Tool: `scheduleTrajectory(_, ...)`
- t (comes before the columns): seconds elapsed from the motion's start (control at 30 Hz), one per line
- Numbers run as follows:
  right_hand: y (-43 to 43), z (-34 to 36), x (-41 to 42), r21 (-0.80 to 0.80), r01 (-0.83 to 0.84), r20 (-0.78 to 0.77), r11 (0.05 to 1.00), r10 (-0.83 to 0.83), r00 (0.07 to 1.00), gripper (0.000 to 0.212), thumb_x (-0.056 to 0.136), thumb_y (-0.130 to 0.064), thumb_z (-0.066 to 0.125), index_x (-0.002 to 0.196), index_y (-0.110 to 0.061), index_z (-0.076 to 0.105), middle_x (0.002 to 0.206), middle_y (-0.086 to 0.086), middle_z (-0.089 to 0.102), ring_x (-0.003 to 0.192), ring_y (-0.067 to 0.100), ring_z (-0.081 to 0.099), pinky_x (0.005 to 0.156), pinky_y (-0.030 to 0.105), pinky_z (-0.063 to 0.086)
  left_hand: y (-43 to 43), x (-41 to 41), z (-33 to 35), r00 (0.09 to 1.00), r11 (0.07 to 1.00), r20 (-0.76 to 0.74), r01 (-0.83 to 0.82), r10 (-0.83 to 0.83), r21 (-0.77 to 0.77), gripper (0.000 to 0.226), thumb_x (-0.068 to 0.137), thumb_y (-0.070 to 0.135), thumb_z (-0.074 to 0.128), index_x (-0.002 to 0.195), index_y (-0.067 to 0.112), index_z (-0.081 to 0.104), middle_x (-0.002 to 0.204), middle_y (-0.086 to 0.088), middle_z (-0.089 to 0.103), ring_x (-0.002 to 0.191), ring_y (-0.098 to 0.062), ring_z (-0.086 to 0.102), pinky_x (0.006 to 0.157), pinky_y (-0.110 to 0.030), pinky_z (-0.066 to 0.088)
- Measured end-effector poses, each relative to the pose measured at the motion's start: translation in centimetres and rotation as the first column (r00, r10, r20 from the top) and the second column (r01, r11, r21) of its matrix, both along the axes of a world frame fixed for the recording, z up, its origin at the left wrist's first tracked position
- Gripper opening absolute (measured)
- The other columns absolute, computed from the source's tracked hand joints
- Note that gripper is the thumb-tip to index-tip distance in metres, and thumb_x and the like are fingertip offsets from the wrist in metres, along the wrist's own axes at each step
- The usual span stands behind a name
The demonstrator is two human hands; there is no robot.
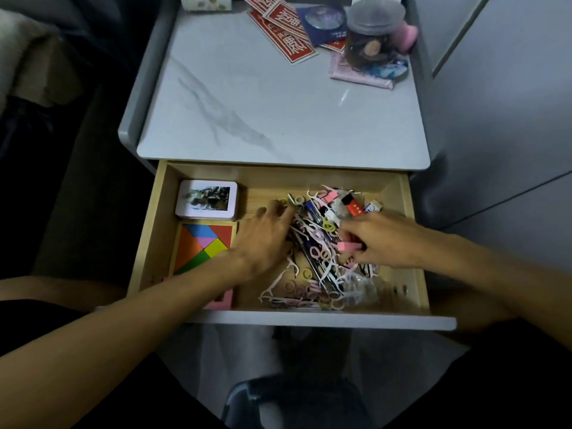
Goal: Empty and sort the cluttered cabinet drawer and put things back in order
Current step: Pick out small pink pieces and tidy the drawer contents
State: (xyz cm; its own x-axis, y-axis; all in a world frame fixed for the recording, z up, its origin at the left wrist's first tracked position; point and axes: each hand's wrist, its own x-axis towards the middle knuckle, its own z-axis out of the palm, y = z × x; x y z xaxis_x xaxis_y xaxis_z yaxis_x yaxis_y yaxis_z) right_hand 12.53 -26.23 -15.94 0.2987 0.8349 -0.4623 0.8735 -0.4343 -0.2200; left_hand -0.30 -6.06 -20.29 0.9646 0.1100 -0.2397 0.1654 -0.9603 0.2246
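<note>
Pinching pink clip (348, 246), right hand (387, 243), cluttered wooden drawer (161, 230)

Both bare forearms reach forward, left hand (266, 235) palm down with fingers spread, right hand (382, 239) curled, pinching a small pink piece (348, 246).

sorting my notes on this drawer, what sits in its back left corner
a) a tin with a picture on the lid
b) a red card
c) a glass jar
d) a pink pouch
a: the tin with a picture on its lid lies in the back left corner of the drawer, just behind the coloured puzzle; the jar, red cards and pouch are on the cabinet top.
</note>
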Motion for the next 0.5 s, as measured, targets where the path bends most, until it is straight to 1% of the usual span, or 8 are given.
scheduleTrajectory(0.03,0.2,0.3,0.4,0.032,0.081,-0.039,0.996,-0.08,0.996,0.021,0.086,-0.027,0.068,0.095,-0.028,0.05,0.085,-0.012,0.058,0.076,0.007,0.06,0.068,0.022,0.045,0.1,0.3,0.0,0.999,1.0,-0.031,0.007,-0.008,-0.028,0.071,0.091,0.032,0.066,0.15,0.025,0.026,0.143,-0.014,0.039,0.123,-0.037,0.051,0.098,-0.05,0.049)
scheduleTrajectory(0.1,1.0,0.8,1.1,0.157,0.212,-0.067,0.965,-0.203,0.977,0.023,0.086,-0.023,0.069,0.103,-0.026,0.054,0.087,-0.009,0.064,0.078,0.01,0.062,0.073,0.028,0.05,0.1,0.5,-0.1,0.998,0.992,-0.052,0.029,-0.035,-0.122,0.071,0.091,0.031,0.066,0.151,0.027,0.029,0.144,-0.014,0.039,0.122,-0.039,0.053,0.1,-0.048,0.047)
scheduleTrajectory(0.17,1.9,0.8,1.2,0.236,0.232,0.018,0.944,-0.243,0.97,0.034,0.09,-0.024,0.065,0.122,-0.023,0.053,0.094,-0.005,0.069,0.08,0.011,0.063,0.077,0.03,0.052,-0.1,0.6,-0.1,0.998,0.969,-0.053,0.029,-0.044,-0.245,0.066,0.09,0.025,0.067,0.149,0.024,0.037,0.144,-0.014,0.039,0.122,-0.038,0.053,0.102,-0.044,0.046)
scheduleTrajectory(0.2,2.4,0.6,1.1,0.243,0.196,0.106,0.95,-0.227,0.968,0.041,0.093,-0.024,0.061,0.132,-0.022,0.048,0.096,-0.003,0.069,0.08,0.013,0.064,0.073,0.028,0.05,-0.1,0.6,-0.2,0.998,0.954,-0.048,0.034,-0.051,-0.299,0.063,0.089,0.021,0.068,0.146,0.022,0.041,0.144,-0.013,0.04,0.122,-0.037,0.052,0.103,-0.043,0.045)
scheduleTrajectory(0.27,3.5,0.0,0.9,0.194,0.093,0.282,0.977,-0.146,0.948,0.052,0.095,-0.02,0.052,0.145,-0.019,0.037,0.1,0.002,0.068,0.081,0.021,0.066,0.065,0.028,0.043,0.1,0.8,-0.2,0.997,0.926,-0.037,0.046,-0.064,-0.374,0.053,0.088,0.016,0.068,0.139,0.019,0.051,0.139,-0.012,0.046,0.12,-0.033,0.054,0.102,-0.04,0.046)
scheduleTrajectory(0.33,4.0,-0.8,1.1,0.075,0.004,0.412,0.997,-0.035,0.91,0.05,0.096,-0.019,0.047,0.144,-0.017,0.038,0.103,0.005,0.068,0.082,0.025,0.068,0.061,0.031,0.04,0.7,1.0,-0.3,0.999,0.919,-0.021,0.031,-0.042,-0.394,0.043,0.089,0.013,0.067,0.131,0.02,0.058,0.13,-0.01,0.056,0.111,-0.029,0.06,0.097,-0.038,0.05)
scheduleTrajectory(0.43,3.3,-1.0,1.5,-0.027,-0.037,0.473,0.999,0.046,0.88,0.036,0.099,-0.022,0.048,0.134,-0.016,0.046,0.101,0.005,0.066,0.078,0.023,0.067,0.058,0.032,0.041,1.5,1.9,-0.1,0.997,0.914,0.044,-0.047,0.071,-0.403,0.033,0.092,0.012,0.064,0.123,0.023,0.063,0.119,-0.006,0.067,0.101,-0.024,0.067,0.091,-0.039,0.054)
scheduleTrajectory(0.5,2.6,-0.7,1.6,-0.038,-0.05,0.451,0.998,0.062,0.89,0.038,0.1,-0.033,0.05,0.134,-0.018,0.046,0.107,0.004,0.066,0.08,0.022,0.068,0.059,0.031,0.041,1.5,3.0,0.4,0.988,0.903,0.091,-0.078,0.128,-0.423,0.033,0.093,0.008,0.063,0.124,0.02,0.063,0.117,-0.007,0.069,0.099,-0.023,0.067,0.091,-0.038,0.055)
